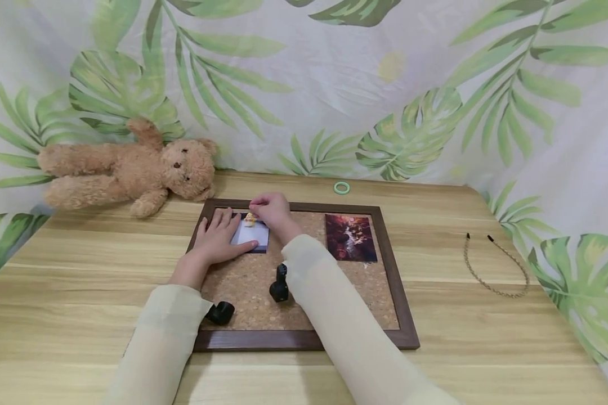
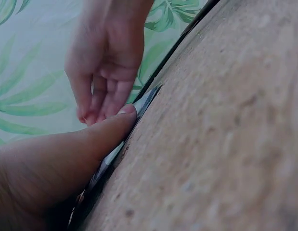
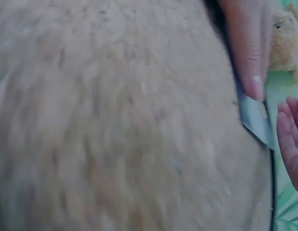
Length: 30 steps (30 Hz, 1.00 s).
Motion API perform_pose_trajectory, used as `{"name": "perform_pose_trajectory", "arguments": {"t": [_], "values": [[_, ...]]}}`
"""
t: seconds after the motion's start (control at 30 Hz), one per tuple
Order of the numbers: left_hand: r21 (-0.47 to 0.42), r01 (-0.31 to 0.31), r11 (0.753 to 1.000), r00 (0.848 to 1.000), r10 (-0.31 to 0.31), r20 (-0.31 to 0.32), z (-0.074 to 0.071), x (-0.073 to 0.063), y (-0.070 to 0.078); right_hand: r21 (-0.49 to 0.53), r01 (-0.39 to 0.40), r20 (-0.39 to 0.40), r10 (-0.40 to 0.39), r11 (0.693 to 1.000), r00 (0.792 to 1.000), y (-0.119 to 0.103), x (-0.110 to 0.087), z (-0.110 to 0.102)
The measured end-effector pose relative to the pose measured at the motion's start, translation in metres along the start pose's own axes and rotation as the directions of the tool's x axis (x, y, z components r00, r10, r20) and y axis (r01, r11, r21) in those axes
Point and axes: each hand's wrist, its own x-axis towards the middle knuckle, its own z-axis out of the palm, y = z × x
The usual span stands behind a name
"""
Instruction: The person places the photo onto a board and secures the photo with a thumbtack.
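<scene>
My left hand (image 1: 215,239) lies flat with fingers spread on a pale picture card (image 1: 260,233) with a small yellow figure, at the upper left of a framed cork board (image 1: 248,292). Its thumb (image 2: 112,126) presses along the card's lower edge in the left wrist view. Just above the card, my right hand (image 1: 275,212) pinches a small pin between thumb and forefinger; the fingertips hide most of it. The right wrist view shows these fingers (image 3: 291,130) raised apart from the card's edge.
A dark red picture card (image 1: 352,237) lies at the board's upper right. Black wrist devices (image 1: 280,287) show beside both sleeves. A teddy bear (image 1: 132,169) lies at the back left, a green ring (image 1: 342,188) behind the board, and a chain (image 1: 496,291) at the right.
</scene>
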Motion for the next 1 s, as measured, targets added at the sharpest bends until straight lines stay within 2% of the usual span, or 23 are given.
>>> {"name": "perform_pose_trajectory", "arguments": {"t": [0.17, 0.23, 0.43, 0.6, 1.0], "values": [[-0.001, -0.008, 1.000, 1.000, 0.008, -0.005, 0.005, 0.001, 0.000, -0.202, -0.003, -0.065, -0.010, 0.979, 0.998, 0.011, -0.001, 0.006], [0.003, -0.007, 1.000, 1.000, 0.007, -0.006, 0.005, 0.001, -0.001, -0.237, -0.001, -0.081, -0.019, 0.971, 0.996, 0.014, -0.002, 0.008], [0.010, 0.001, 1.000, 1.000, -0.001, -0.011, 0.002, 0.000, -0.002, -0.301, -0.001, -0.107, -0.032, 0.954, 0.994, 0.016, -0.001, 0.012], [0.002, 0.003, 1.000, 1.000, -0.003, -0.006, -0.001, -0.001, -0.002, -0.360, -0.017, -0.097, -0.019, 0.933, 0.995, 0.016, 0.002, 0.013], [-0.012, 0.018, 1.000, 1.000, -0.018, 0.007, -0.002, 0.000, -0.001, -0.407, -0.001, -0.070, -0.030, 0.914, 0.997, 0.016, 0.002, 0.013]]}}
